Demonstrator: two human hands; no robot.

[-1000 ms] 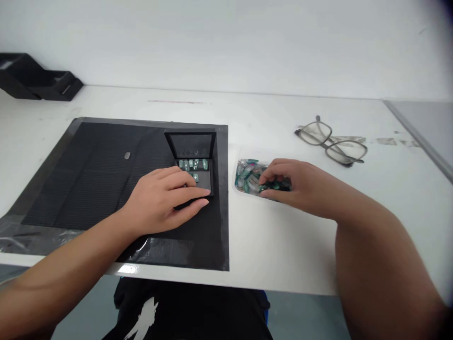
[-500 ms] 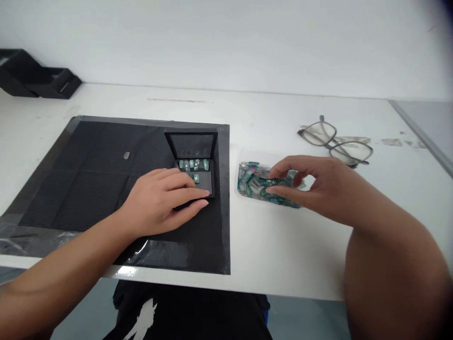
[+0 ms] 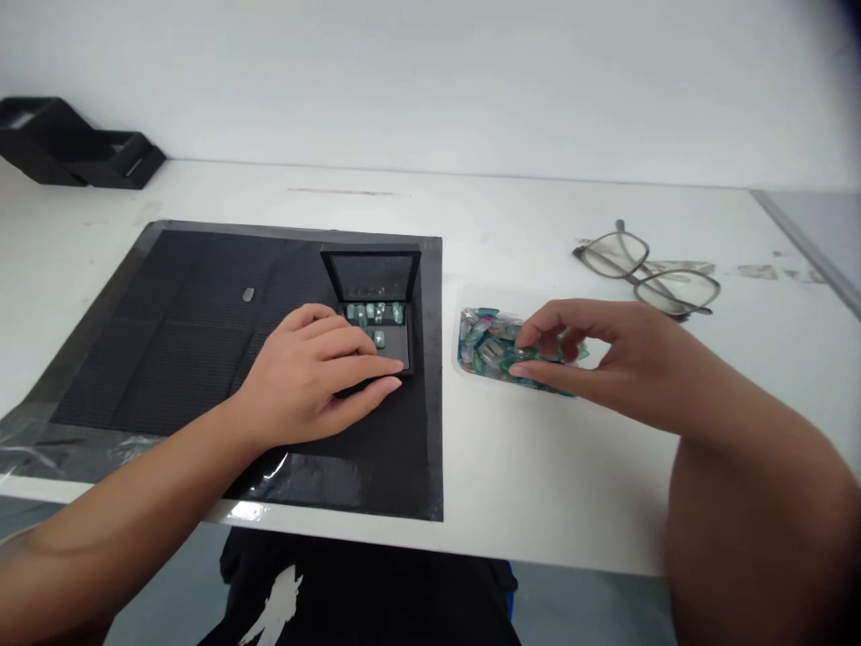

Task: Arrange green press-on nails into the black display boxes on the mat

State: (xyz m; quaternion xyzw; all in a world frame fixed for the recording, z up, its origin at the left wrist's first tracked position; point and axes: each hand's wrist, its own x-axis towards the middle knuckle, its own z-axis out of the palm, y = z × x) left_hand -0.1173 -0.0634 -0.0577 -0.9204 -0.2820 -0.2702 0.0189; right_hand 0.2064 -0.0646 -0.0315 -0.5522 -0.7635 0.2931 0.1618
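A small black box with its lid raised stands on a black mat; several green stones lie in rows inside it. My left hand rests on the box's near left side, fingers curled round it. To the right, a clear tray on the white table holds a pile of green stones. My right hand hovers over that pile, thumb and fingers pinched on a green stone.
Grey glasses lie folded open at the back right. A black holder stands at the far left by the wall. One loose pale stone lies on the mat. The white table edge runs close to my body.
My right hand has risen from the pile and drawn slightly right, its fingers now pinched on a stone. My left hand has stayed on the box.
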